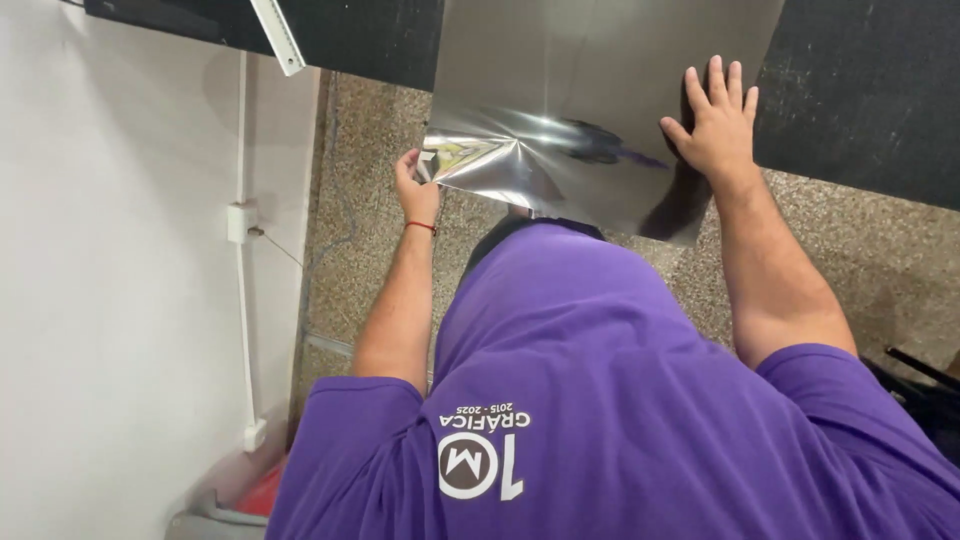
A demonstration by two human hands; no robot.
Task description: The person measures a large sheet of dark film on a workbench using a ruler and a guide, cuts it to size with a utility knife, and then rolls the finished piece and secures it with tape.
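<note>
Two bare hands work on one thin, shiny metal sheet (590,90), which lies on a dark bench (860,90) at the top of the view, with its near edge hanging out past the bench's near edge over a speckled stone floor (370,210). No container shows clearly; only a blurred grey rim with something red beside it (255,495) sits at the bottom left by the white wall (110,300), and what it holds cannot be told. The left hand (417,185) is curled shut on the sheet's near left corner, fingers wrapped round the edge (a thin red band circles that wrist), and the corner creases where it is gripped, throwing bright streaks and a small yellowish reflection. The right hand (715,120) lies open and flat, fingers spread and pointing away, pressing down on the sheet close to its right edge, just where the bench's near edge runs; it grasps nothing. The sheet is silver-grey and mirror-like, smooth and dull toward the far side, brighter and rippled near the left corner, with a dark shadow under the right forearm. A purple shirt (620,400) with a white print fills the lower part of the view. A white cable duct (243,220) runs down the wall, left of the floor.
</note>
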